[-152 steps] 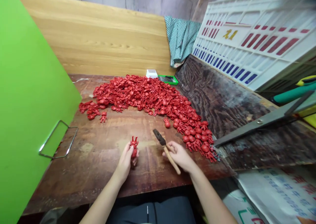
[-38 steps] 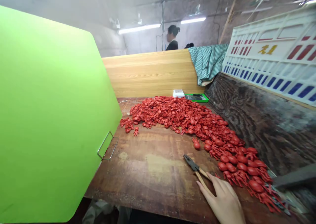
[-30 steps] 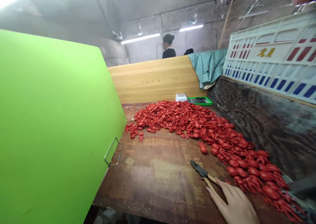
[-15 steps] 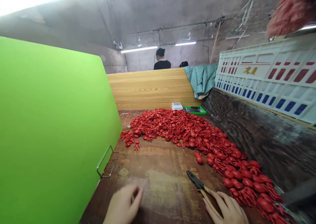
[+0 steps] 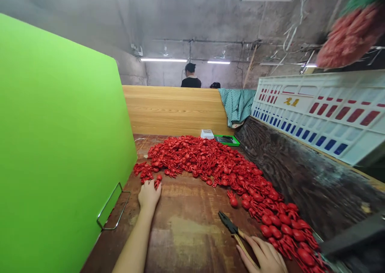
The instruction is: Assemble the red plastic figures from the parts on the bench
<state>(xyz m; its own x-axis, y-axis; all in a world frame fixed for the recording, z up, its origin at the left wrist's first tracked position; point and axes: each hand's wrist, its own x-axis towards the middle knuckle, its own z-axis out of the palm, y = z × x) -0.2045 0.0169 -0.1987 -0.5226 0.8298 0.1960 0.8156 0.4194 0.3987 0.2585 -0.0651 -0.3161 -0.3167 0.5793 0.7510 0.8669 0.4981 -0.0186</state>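
A big heap of small red plastic pieces (image 5: 210, 160) runs from the table's middle to its right front. My left hand (image 5: 148, 195) is stretched forward to the heap's near left edge, its fingers pinched on one red piece (image 5: 157, 182). At the bottom edge my right hand (image 5: 264, 257) lies curled over the wooden handles of a pair of pliers (image 5: 232, 229). The pliers' dark jaws point up and left on the brown table (image 5: 186, 233).
A green panel (image 5: 60, 144) with a wire handle (image 5: 112, 209) walls the left. A wooden board (image 5: 177, 108) closes the back, with a checked cloth (image 5: 237, 104), white box (image 5: 207, 134) and green tray (image 5: 227, 140). A dark board (image 5: 300, 176) and white crate panel (image 5: 315, 112) stand right. A person (image 5: 190, 75) stands behind.
My left hand came into view and reached forward to a red piece at the heap's left edge. The view tilted up. My right hand stayed on the pliers.
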